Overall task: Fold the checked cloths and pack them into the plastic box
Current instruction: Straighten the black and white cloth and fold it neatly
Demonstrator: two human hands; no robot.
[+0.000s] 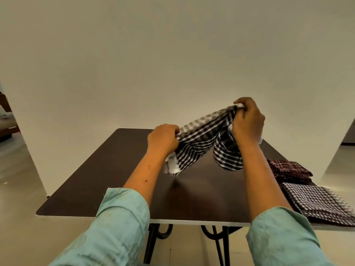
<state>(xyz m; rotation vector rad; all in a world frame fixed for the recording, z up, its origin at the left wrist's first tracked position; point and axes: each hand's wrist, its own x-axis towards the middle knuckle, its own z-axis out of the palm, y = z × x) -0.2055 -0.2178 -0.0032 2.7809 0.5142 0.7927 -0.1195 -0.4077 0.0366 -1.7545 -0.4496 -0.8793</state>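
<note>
The left hand [163, 140] pinches one edge of a black-and-white checked cloth [203, 143], and the right hand [247, 121], raised higher, grips the other end with curled fingers. The cloth hangs stretched between them in the air above the dark table [107, 179], its loose parts drooping. Two folded cloths lie at the table's right side: a maroon cloth [288, 169] farther off, a fine-checked cloth [315, 202] nearer.

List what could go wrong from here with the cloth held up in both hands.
1. The black checked cloth hangs bunched between left hand and right hand; corners may not line up, giving a crooked fold.
2. The folded stack sits at the table edge; the right sleeve might sweep it off.
</note>
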